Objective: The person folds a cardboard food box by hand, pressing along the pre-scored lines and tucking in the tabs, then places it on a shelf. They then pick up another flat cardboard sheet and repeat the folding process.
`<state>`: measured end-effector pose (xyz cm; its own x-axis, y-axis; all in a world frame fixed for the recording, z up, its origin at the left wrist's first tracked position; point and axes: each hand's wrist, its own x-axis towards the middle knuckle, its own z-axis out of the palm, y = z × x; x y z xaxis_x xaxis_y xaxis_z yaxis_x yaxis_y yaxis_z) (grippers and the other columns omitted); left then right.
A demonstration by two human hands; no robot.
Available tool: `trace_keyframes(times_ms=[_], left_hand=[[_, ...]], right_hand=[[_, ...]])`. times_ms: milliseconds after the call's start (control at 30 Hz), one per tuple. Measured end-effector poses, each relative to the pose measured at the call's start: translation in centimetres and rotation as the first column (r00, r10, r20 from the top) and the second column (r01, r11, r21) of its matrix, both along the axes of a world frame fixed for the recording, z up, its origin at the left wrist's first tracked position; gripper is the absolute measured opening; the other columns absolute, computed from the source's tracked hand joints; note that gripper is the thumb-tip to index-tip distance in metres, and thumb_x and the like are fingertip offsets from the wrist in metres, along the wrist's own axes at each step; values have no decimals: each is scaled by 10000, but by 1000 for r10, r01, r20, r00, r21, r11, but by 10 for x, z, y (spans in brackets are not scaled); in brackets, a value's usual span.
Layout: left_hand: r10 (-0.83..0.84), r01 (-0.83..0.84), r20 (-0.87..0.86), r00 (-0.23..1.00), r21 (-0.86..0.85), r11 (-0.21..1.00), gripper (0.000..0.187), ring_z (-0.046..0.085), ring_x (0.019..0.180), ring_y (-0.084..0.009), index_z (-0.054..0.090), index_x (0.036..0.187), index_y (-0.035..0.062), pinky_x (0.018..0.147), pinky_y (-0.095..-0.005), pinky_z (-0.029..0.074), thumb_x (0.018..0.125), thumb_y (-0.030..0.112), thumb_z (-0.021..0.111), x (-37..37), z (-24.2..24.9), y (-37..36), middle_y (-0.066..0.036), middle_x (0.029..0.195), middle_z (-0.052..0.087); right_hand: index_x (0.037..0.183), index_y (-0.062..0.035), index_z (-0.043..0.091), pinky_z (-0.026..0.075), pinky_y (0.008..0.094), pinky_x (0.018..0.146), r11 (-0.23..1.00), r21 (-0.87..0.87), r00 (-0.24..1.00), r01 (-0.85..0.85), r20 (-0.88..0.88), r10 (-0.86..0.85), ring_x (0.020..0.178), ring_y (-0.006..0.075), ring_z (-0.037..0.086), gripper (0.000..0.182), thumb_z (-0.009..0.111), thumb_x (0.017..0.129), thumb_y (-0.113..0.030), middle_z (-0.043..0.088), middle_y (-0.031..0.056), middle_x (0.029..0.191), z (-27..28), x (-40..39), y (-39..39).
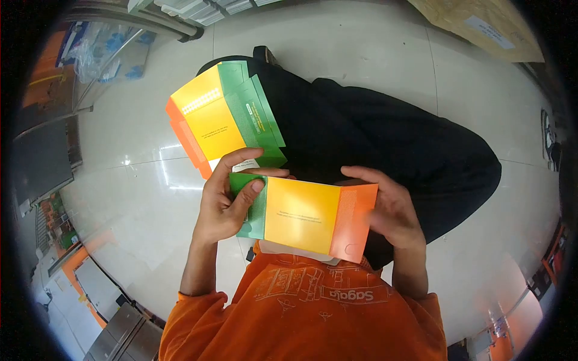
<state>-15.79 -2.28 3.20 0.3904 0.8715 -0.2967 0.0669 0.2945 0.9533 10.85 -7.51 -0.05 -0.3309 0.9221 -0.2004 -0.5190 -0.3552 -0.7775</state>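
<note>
A printed cardboard carton (301, 215), with green, yellow and orange panels, is held up in front of my orange shirt. My left hand (226, 201) pinches its green end, thumb on the printed face and fingers behind. At the orange end is my right hand (391, 207), with fingers reaching behind the panel and a blurred thumb at its edge. A pale panel (301, 253) shows below the carton. Just beyond my left hand, flat carton blanks (223, 117) in the same colours lie over my leg; the hand covers their near end.
My legs in black trousers (391, 120) are bent on the tiled floor (132, 186). A brown cardboard box (487, 27) stands at the far right. A metal rack (171, 21) is at the top left, near a clear plastic bag (114, 54) with blue items.
</note>
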Motion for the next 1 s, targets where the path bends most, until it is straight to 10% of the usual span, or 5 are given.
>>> trace_keyframes(times_ms=[267, 500, 567, 800, 1000], left_hand=[[-57, 50, -60, 997, -118, 992, 730, 640, 1042, -227, 347, 1411, 46, 909, -344, 506, 788, -44, 717, -1, -5, 5, -145, 1094, 670], [69, -128, -195, 978, -306, 944, 228, 648, 796, -116, 666, 1014, 6, 726, -255, 527, 800, 19, 745, 15, -13, 0, -40, 868, 691], [5, -57, -196, 981, -260, 964, 234, 642, 794, -109, 666, 1020, 5, 719, -253, 522, 800, 15, 743, 21, -10, 6, -45, 876, 693], [-219, 203, -147, 964, -121, 972, 325, 614, 872, -84, 613, 1132, -10, 757, -232, 503, 823, 0, 711, 52, 7, 37, -37, 936, 670], [-353, 479, 420, 836, -244, 843, 753, 497, 1200, -143, 285, 1465, 17, 982, -292, 435, 831, 5, 691, 18, -10, 46, -85, 1317, 521]], right_hand=[[1199, 21, 528, 582, 273, 759, 991, 71, 889, 116, 438, -136, 922, 169, 682, 391, 691, 844, 4, 655, 153, 1017, -5, -15, 2], [1166, -22, 581, 567, 342, 837, 991, 54, 791, 122, 598, -130, 962, 234, 677, 382, 726, 813, -25, 655, 150, 1064, -3, -14, 5], [1110, -29, 627, 500, 409, 932, 866, 449, 180, -219, 891, -416, 999, 284, 649, 325, 734, 816, -116, 662, 126, 1075, 18, -3, 27], [877, 5, 687, 484, 283, 633, 917, 20, 577, -398, 783, 233, 645, 171, 615, 120, 673, 854, -112, 654, 128, 742, 28, 20, 72], [843, 34, 680, 421, 222, 564, 992, 129, 797, 13, 598, -89, 623, 57, 539, 105, 660, 884, -61, 636, 11, 682, -18, 50, 62]])
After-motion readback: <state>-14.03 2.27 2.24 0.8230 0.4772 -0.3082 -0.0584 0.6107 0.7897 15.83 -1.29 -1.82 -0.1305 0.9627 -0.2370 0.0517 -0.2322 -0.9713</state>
